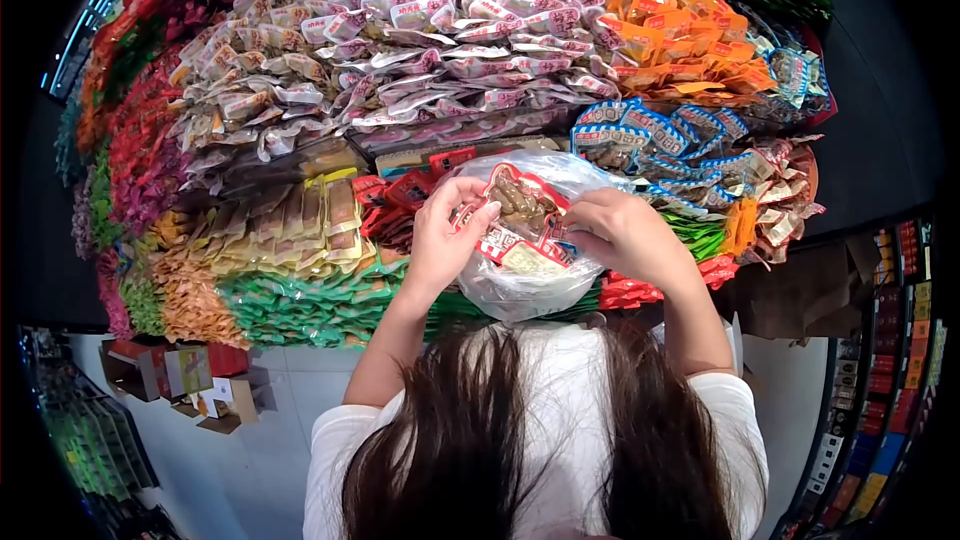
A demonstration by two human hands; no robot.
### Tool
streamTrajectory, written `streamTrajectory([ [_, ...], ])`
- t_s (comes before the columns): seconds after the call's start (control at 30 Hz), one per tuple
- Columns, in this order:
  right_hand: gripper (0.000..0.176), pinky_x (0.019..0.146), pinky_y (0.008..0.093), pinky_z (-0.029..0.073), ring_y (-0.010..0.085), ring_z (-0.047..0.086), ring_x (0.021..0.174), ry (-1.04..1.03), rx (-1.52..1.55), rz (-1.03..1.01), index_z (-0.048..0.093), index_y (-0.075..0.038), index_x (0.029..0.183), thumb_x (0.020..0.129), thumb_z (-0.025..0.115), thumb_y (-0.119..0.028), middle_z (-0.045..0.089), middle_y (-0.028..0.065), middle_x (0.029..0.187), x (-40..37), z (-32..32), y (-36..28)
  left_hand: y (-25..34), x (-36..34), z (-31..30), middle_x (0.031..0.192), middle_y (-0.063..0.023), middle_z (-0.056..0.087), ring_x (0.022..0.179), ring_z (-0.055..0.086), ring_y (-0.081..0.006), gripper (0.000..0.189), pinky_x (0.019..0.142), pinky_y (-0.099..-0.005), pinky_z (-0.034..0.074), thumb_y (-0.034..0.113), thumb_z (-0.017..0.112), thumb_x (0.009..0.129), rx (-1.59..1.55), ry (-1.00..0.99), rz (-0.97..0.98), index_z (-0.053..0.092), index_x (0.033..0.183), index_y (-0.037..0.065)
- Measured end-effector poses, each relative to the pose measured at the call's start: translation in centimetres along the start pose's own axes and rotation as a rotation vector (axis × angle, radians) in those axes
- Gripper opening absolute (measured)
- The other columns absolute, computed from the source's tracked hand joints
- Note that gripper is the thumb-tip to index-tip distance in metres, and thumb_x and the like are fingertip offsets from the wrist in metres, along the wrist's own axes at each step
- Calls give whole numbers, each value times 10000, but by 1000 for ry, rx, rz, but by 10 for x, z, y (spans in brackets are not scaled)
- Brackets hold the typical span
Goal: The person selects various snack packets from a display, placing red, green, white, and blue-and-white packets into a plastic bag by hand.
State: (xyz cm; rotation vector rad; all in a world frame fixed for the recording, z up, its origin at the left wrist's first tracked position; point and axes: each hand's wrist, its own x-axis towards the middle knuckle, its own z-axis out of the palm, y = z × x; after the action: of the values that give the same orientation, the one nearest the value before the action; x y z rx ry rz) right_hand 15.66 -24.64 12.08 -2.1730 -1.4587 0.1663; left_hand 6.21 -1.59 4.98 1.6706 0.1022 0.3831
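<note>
Between my two hands is a small snack packet (pixel 522 208) with a red border, a clear window showing brown pieces, and a pale printed lower part. My left hand (pixel 447 233) pinches its left edge, thumb on the front. On the packet's right side, my right hand (pixel 622 232) has its fingers curled at the edge; the fingertips are partly hidden. Under the packet and both hands sits a translucent white plastic bag (pixel 530 292), whose contents I cannot make out. Red packets (pixel 400 200) lie just left of the bag.
Piled packets surround the bag: white and pink ones (pixel 450 40) behind, orange ones (pixel 675 30) at back right, blue-striped ones (pixel 650 140) at right, green ones (pixel 310 300) at front left. Opened cardboard boxes (pixel 215 395) stand on the floor at left. Stocked shelves (pixel 880 370) line the right.
</note>
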Motion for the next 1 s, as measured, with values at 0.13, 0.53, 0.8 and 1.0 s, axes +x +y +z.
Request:
streamTrajectory([
  [0.13,219,772,396,527,341,644,900,70,-33,101,634,-10,983,780,710,-36,663,145,971,-3,6,-11,10,-1,0,891,-30,638,844,615,-85,285,768,-226,488,34,661,896,113,70,90,546,1156,10],
  [0.53,643,925,453,469,359,539,1145,309,-192,66,544,-31,1280,729,790,-253,487,204,1323,13,28,-48,32,-9,10,860,-21,631,770,572,-65,197,735,-218,453,35,635,917,-84,231,141,573,1102,15],
  [0.8,467,833,413,516,327,620,1015,549,-279,63,625,-60,1087,631,725,-64,607,142,1201,13,26,-32,43,-20,14,1001,-59,703,879,631,-94,180,789,-248,492,69,632,928,-152,99,102,648,1087,-13],
  [1.0,240,760,381,544,283,670,904,583,-126,3,648,-40,904,677,718,-3,683,103,1063,3,14,-24,48,-10,-10,1157,-120,628,1073,609,-182,446,893,-288,484,170,717,869,-101,50,246,583,1246,-28],
])
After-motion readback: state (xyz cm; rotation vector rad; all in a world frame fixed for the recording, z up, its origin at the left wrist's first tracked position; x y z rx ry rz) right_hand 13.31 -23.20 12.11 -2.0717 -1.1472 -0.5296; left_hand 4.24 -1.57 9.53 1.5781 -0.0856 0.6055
